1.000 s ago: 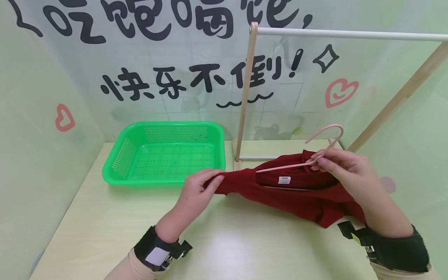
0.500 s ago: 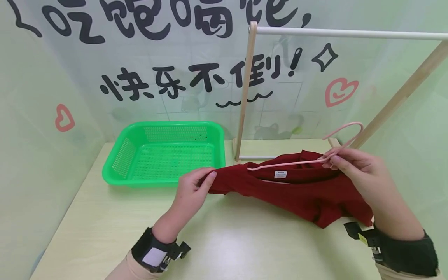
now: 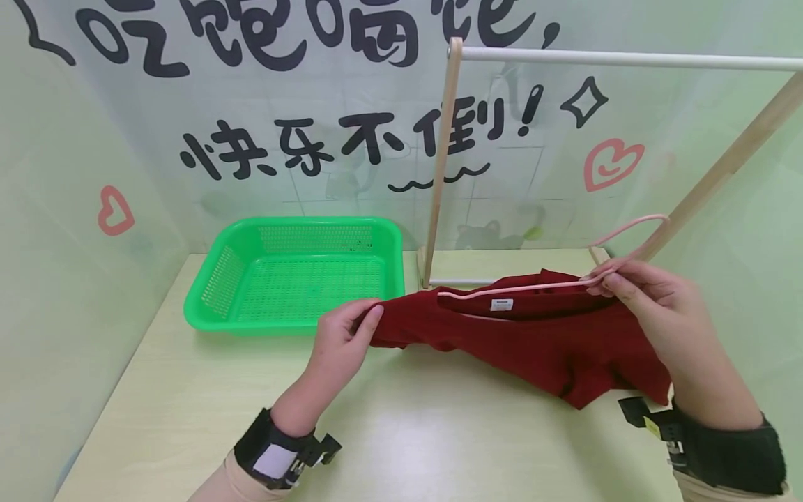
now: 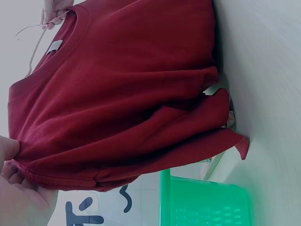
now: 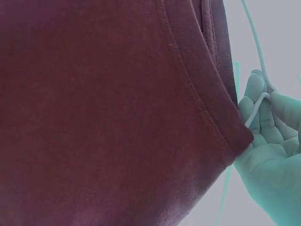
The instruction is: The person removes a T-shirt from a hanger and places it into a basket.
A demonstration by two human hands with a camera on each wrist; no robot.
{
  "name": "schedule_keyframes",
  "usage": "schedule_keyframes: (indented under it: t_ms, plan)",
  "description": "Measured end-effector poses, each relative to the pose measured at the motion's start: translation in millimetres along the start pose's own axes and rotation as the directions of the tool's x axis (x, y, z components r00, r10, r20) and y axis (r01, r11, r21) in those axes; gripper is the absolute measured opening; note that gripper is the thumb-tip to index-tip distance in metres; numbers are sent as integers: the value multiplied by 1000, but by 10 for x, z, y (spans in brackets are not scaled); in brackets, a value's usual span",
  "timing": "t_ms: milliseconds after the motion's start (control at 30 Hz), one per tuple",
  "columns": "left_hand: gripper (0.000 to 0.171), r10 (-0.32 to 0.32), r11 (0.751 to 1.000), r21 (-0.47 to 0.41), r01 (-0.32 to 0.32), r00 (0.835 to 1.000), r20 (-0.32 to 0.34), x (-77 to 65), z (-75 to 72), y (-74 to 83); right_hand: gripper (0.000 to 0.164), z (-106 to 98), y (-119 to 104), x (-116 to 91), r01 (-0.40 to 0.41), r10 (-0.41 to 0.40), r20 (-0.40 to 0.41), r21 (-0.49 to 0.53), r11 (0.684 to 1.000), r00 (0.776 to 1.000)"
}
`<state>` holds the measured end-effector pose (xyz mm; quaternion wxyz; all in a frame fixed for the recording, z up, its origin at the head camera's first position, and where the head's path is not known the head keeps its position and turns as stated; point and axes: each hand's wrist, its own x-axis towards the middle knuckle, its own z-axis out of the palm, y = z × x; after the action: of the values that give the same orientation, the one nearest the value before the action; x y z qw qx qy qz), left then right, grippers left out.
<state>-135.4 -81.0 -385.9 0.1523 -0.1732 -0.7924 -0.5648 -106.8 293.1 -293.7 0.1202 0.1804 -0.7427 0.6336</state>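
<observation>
A dark red T-shirt (image 3: 514, 341) with a white label inside its neck is stretched sideways above the table. My left hand (image 3: 345, 335) pinches its left shoulder and sleeve edge between thumb and fingers. A pink hanger (image 3: 502, 289) lies across the neck opening, part of it hidden inside the shirt. Just below the hook, my right hand (image 3: 652, 307) pinches the hanger between thumb and fingers. In the right wrist view, the hanger's neck (image 5: 265, 87) runs between those fingers, close beside the collar (image 5: 202, 80). The shirt's lower part (image 4: 188, 103) hangs in folds in the left wrist view.
A green plastic basket (image 3: 201, 279) stands at the back left of the pale wooden table (image 3: 401, 432). Behind the shirt rises a rack with wooden posts (image 3: 441, 160) and a white top bar (image 3: 627, 59). Printed walls close in the back and sides.
My right hand has moved right with the hanger, and the hanger's left end has come up into the neck opening. My left hand has drawn the shirt slightly left.
</observation>
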Motion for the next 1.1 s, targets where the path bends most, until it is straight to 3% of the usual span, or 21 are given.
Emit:
schedule_keyframes:
  t_ms: [300,733,1100]
  plan:
    - [17,-75,997,-31,75,997,-3,-17,-24,-2,18,-55,-10,-3,28,-27,-29,13,1000,999]
    - [18,-94,995,-46,93,995,-23,-17,-24,-27,20,-73,19,-8,64,-60,-45,94,994,997]
    - [18,-82,996,-49,81,996,-29,-19,-22,-61,22,-73,54,37,123,-115,-45,231,965,992]
